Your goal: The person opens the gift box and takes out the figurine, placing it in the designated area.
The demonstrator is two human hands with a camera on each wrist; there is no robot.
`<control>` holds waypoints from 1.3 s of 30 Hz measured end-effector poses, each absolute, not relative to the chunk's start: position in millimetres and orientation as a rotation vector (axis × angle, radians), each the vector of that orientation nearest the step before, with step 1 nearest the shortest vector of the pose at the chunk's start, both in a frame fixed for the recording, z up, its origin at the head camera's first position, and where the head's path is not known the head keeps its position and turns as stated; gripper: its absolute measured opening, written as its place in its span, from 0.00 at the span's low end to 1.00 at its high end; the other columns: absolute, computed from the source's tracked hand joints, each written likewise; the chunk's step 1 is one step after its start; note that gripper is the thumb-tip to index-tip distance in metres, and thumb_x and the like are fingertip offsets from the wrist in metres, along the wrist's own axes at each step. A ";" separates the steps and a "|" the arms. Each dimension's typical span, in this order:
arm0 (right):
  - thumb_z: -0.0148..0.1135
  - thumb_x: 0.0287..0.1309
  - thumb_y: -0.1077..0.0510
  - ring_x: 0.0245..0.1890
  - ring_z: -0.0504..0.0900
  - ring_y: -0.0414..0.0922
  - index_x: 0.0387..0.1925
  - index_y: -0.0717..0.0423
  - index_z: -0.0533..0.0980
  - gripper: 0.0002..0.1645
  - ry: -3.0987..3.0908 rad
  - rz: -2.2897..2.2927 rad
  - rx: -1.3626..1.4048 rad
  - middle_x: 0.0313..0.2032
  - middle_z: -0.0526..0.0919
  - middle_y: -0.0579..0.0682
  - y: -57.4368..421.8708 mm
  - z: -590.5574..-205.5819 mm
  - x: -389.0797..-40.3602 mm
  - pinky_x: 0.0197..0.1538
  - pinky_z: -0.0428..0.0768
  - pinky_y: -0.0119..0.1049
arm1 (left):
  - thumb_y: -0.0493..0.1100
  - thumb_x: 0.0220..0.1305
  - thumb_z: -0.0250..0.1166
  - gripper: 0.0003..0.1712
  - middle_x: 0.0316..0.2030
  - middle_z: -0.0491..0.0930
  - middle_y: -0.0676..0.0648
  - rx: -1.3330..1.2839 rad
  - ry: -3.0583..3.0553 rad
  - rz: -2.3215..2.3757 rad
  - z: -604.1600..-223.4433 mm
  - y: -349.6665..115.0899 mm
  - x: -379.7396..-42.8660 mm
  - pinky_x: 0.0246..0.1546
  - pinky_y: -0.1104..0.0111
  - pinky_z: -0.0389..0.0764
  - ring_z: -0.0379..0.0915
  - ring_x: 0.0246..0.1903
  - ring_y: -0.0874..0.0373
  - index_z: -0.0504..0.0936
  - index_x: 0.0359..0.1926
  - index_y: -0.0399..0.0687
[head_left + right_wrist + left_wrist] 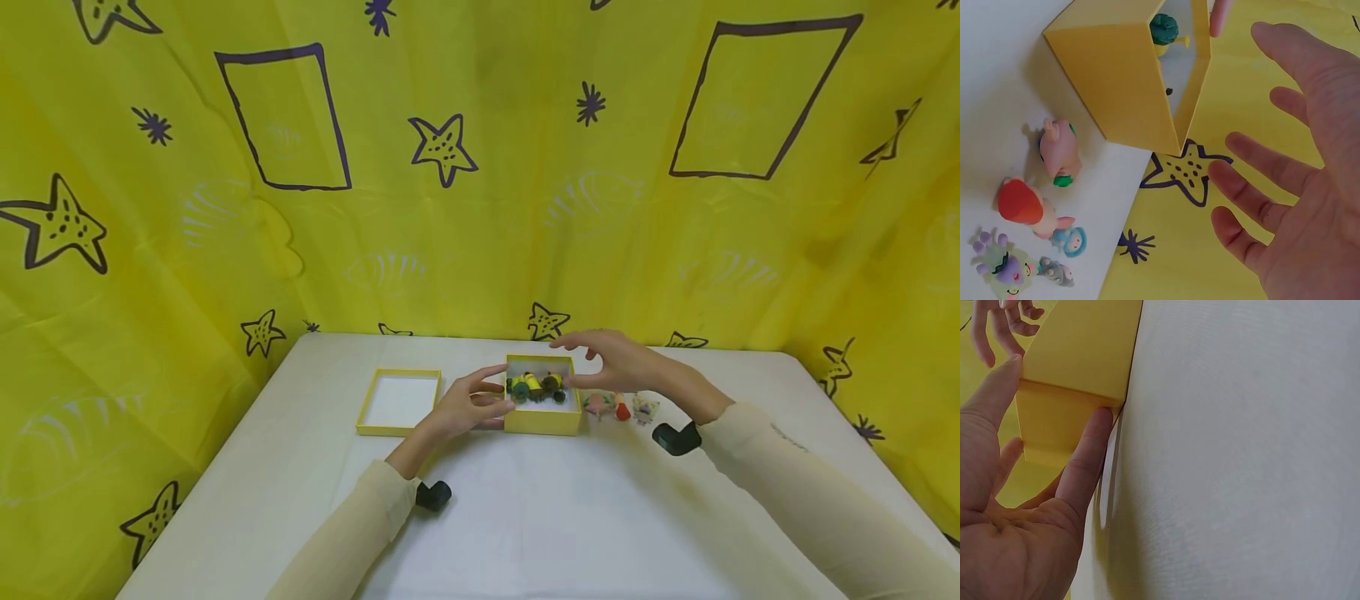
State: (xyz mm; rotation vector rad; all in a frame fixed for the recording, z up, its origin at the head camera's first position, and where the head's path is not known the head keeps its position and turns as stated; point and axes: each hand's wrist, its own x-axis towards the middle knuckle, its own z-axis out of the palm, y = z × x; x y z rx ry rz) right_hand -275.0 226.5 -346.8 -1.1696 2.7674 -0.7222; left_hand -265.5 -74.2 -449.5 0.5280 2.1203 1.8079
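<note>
A yellow open-topped box (542, 423) stands on the white table with several small toy figures (534, 387) inside, some green and yellow. At its left side is my left hand (459, 408); in the left wrist view extended fingertips (1099, 425) touch the box's wall. My right hand (618, 362) hovers over the box's right edge, fingers spread and apart, holding nothing in the right wrist view. Beside the box's right wall lie a pink figure (1060, 150), a red-topped figure (1020, 201) and a pale green and purple figure (1004, 265).
A shallow yellow lid (397, 431) with a white inside lies left of the box. Small blue (1072, 242) and grey (1057, 272) figures lie among those at the right. A yellow curtain (495, 233) with drawn starfish hangs behind the table.
</note>
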 end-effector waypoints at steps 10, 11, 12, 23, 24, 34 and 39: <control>0.73 0.62 0.53 0.51 0.80 0.58 0.67 0.54 0.74 0.34 2.786 -0.662 -1.120 0.55 0.83 0.56 217.7 -354.6 -278.8 0.52 0.84 0.55 | 0.40 0.65 0.74 0.44 0.63 0.73 0.33 0.495 2.064 1.852 -448.7 -73.0 -264.9 0.46 0.58 0.88 0.78 0.59 0.44 0.65 0.78 0.52; 0.73 0.62 0.52 0.50 0.80 0.57 0.67 0.54 0.75 0.33 2.795 -0.646 -1.122 0.55 0.83 0.55 216.3 -355.7 -279.2 0.51 0.84 0.54 | 0.40 0.65 0.74 0.44 0.63 0.73 0.34 0.492 2.059 1.856 -448.6 -73.1 -264.8 0.46 0.58 0.88 0.78 0.59 0.44 0.65 0.78 0.52; 0.73 0.62 0.51 0.50 0.80 0.57 0.66 0.54 0.75 0.34 2.799 -0.631 -1.117 0.54 0.83 0.55 214.6 -356.9 -279.6 0.50 0.83 0.53 | 0.40 0.65 0.74 0.44 0.63 0.73 0.33 0.495 2.062 1.856 -448.7 -73.2 -264.9 0.46 0.58 0.88 0.78 0.58 0.44 0.65 0.78 0.51; 0.77 0.57 0.43 0.39 0.81 0.49 0.63 0.51 0.78 0.36 2.892 -0.299 -1.090 0.43 0.86 0.51 196.9 -372.6 -281.3 0.41 0.82 0.45 | 0.39 0.66 0.73 0.44 0.64 0.71 0.32 0.504 2.054 1.853 -447.8 -73.5 -263.5 0.47 0.58 0.88 0.78 0.59 0.44 0.64 0.78 0.52; 0.77 0.56 0.43 0.37 0.80 0.47 0.63 0.50 0.79 0.36 2.906 -0.274 -1.082 0.42 0.86 0.51 195.4 -373.8 -281.3 0.39 0.81 0.44 | 0.39 0.66 0.73 0.44 0.65 0.71 0.32 0.504 2.054 1.851 -447.6 -73.4 -263.3 0.47 0.58 0.88 0.78 0.59 0.45 0.64 0.78 0.53; 0.76 0.56 0.41 0.47 0.83 0.54 0.64 0.48 0.79 0.36 2.954 -0.128 -0.997 0.52 0.86 0.53 189.5 -381.5 -283.1 0.50 0.82 0.61 | 0.40 0.65 0.73 0.44 0.64 0.72 0.34 0.500 2.073 1.842 -448.8 -73.1 -264.1 0.47 0.59 0.88 0.78 0.59 0.45 0.64 0.78 0.53; 0.76 0.56 0.41 0.50 0.83 0.55 0.63 0.47 0.79 0.35 2.961 -0.106 -0.937 0.53 0.86 0.52 186.2 -385.9 -284.6 0.53 0.79 0.63 | 0.39 0.66 0.72 0.43 0.64 0.72 0.32 0.525 2.088 1.835 -449.6 -73.6 -264.2 0.47 0.58 0.88 0.78 0.59 0.44 0.63 0.78 0.51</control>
